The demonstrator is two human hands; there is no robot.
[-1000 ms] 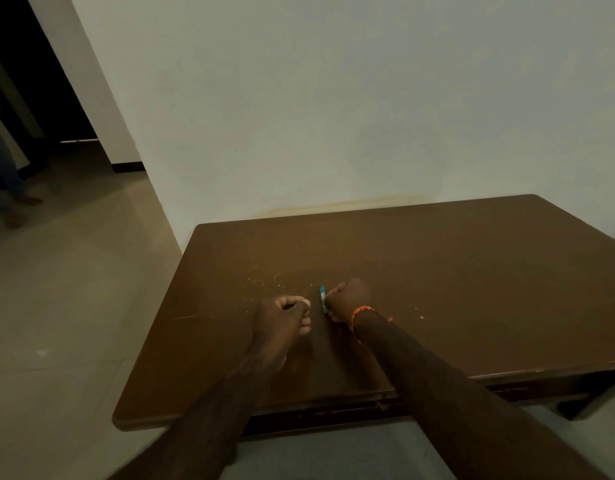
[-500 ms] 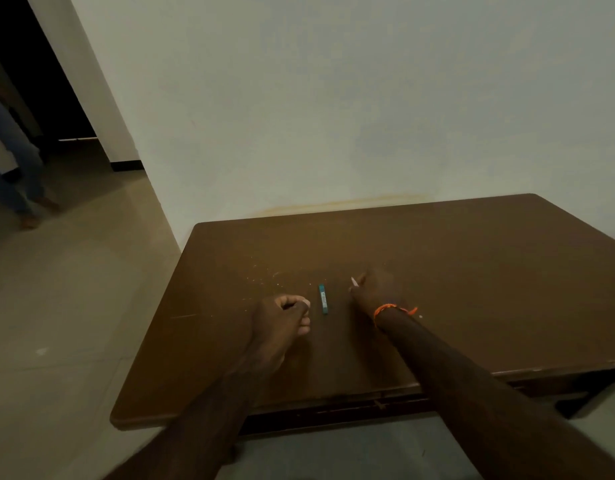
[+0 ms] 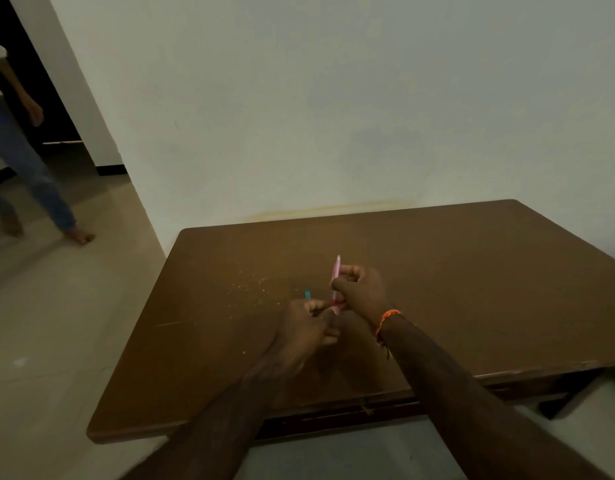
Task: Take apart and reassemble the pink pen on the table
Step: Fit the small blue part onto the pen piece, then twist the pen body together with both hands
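Note:
My right hand grips the pink pen barrel, which stands nearly upright above the brown table; its upper end sticks out above my fingers. My left hand is closed at the barrel's lower end, pinching a small reddish part there; I cannot tell what that part is. A short teal pen piece lies on the table just behind my left hand, mostly hidden by it.
Pale specks are scattered on the table left of my hands. The table stands against a white wall. At the far left a person in jeans walks barefoot on the tiled floor near a dark doorway.
My right hand has lifted the pink barrel off the table and brought it left to my left hand. My left hand rose to meet its lower end. The person at the left stepped closer.

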